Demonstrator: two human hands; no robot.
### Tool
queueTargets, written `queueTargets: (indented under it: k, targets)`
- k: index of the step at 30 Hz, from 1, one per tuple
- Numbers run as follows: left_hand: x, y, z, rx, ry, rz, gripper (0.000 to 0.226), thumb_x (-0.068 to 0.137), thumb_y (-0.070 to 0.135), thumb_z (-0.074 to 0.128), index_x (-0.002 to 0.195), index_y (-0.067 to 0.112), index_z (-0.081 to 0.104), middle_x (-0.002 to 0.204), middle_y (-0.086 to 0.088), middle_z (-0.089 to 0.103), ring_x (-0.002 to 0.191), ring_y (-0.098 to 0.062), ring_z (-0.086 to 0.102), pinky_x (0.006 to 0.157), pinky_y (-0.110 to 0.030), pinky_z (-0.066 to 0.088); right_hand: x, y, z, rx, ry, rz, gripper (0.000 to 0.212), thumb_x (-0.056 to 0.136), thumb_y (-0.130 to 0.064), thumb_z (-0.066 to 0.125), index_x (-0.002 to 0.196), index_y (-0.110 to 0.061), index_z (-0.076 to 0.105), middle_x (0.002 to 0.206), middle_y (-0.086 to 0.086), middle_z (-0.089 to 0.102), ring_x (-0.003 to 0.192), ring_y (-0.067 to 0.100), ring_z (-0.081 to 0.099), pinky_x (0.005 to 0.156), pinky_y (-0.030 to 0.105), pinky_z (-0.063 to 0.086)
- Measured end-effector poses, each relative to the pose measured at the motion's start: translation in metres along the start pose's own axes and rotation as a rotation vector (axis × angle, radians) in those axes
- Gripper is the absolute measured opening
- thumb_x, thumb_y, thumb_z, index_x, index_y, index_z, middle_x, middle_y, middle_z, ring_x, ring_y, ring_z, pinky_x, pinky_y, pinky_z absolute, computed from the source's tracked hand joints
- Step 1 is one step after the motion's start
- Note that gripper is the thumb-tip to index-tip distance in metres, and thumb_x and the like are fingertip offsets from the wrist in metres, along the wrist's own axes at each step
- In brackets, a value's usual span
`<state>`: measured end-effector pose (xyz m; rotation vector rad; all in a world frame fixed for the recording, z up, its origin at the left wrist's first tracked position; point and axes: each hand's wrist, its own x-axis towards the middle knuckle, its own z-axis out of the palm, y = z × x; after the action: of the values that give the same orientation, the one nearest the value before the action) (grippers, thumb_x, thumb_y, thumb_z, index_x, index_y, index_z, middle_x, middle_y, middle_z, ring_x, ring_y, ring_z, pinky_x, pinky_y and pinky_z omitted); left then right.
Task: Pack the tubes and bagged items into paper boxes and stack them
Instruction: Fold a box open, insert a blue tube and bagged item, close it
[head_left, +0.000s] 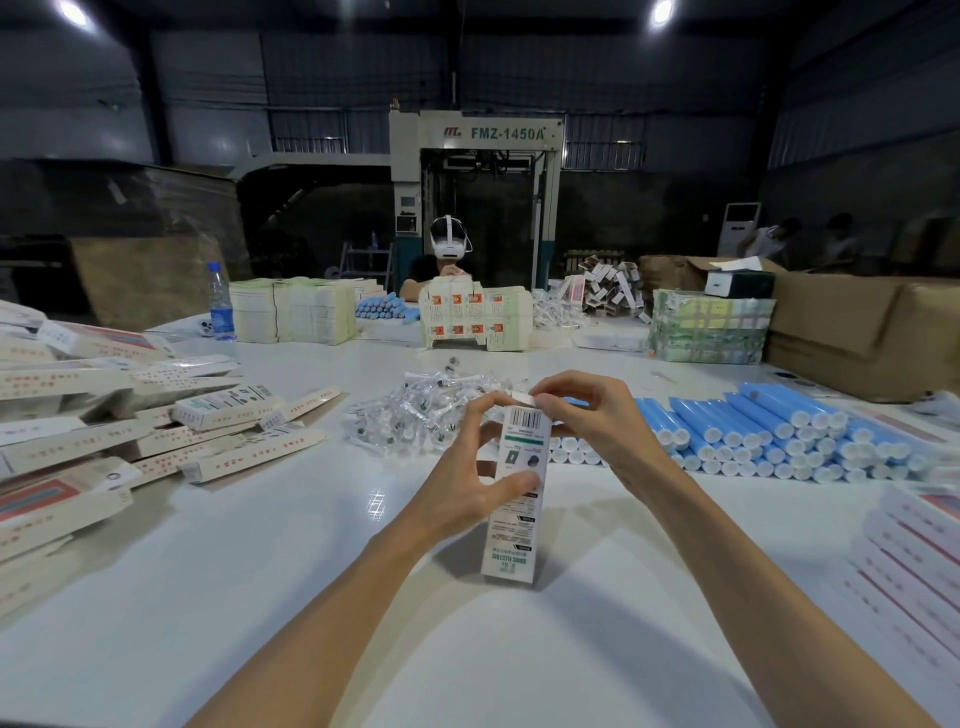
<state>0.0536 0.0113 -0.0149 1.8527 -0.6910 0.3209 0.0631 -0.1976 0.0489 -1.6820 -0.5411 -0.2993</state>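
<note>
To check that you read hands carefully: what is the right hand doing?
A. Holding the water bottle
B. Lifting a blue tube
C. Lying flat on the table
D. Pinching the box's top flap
D: the right hand pinches the flap at the top of the box, which the left hand grips upright.

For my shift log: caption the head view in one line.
Left hand holds a paper box while right hand pinches its top flap, blue tubes piled behind.
</note>
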Motion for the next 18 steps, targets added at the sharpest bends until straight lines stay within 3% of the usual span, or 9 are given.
queueTargets:
  k: [5,9,14,18]
  targets:
    - [-0.004,0.005,-0.001,-0.017,-0.003,-0.005,0.089,0.087,0.038,0.083,0.151,0.041,0.021,0.132,0.03,0.063,0.125,-0.001,0.064,0.088,-0.025,0.056,0.01,-0.012,-0.007,-0.076,-0.117,0.012,0.003,0.094,-0.004,0.074,0.092,-0.005,0.076,0.099,0.008,0.077,0.091,0.026,0.077,0.076,0.037,0.064]
    - [-0.006,0.008,-0.004,0.005,-0.022,0.005,0.093,0.089,0.041,0.083,0.158,0.047,0.021,0.136,0.041,0.055,0.129,0.012,0.055,0.089,-0.02,0.051,0.012,-0.023,-0.005,-0.17,-0.185,-0.016,0.004,0.094,-0.004,0.074,0.092,-0.004,0.077,0.092,0.008,0.077,0.091,0.029,0.078,0.078,0.04,0.066]
    - [-0.006,0.009,-0.003,-0.069,-0.031,-0.015,0.087,0.091,0.035,0.084,0.156,0.045,0.027,0.136,0.026,0.063,0.133,-0.002,0.058,0.093,-0.029,0.053,0.019,-0.032,-0.007,-0.256,-0.234,0.036,0.005,0.094,-0.004,0.074,0.091,-0.005,0.077,0.097,0.008,0.077,0.09,0.025,0.078,0.077,0.038,0.066]
    - [-0.007,0.011,0.0,-0.209,-0.011,-0.065,0.058,0.095,0.03,0.078,0.142,0.041,0.046,0.123,0.006,0.074,0.12,-0.02,0.07,0.091,-0.04,0.062,0.01,-0.017,-0.001,-0.247,-0.179,0.068,0.004,0.093,-0.003,0.074,0.091,-0.002,0.077,0.092,0.011,0.078,0.089,0.029,0.077,0.078,0.043,0.066]
